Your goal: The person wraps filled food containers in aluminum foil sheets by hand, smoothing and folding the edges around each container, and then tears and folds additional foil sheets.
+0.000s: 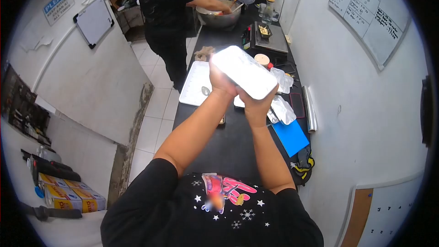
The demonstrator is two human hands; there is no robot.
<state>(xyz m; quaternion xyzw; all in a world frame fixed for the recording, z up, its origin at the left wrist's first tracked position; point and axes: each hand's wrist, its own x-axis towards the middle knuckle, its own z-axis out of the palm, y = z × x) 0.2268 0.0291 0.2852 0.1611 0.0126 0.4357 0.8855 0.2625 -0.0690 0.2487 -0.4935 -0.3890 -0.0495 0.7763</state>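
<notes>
Above the black table (235, 148), in the head view, the left hand (222, 80) and right hand (258, 103) both grasp a white container (246, 71) (glare washes out its surface). A white tray (194, 84) lies near the left hand; beyond, a co-worker (165, 18) reaches into a large bowl (215, 21).

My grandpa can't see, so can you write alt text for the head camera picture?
A left hand and a right hand hold up a bright white container over a black counter with a white tray, a scale and a blue sheet. Farther back, another person reaches into a big metal bowl.
</notes>
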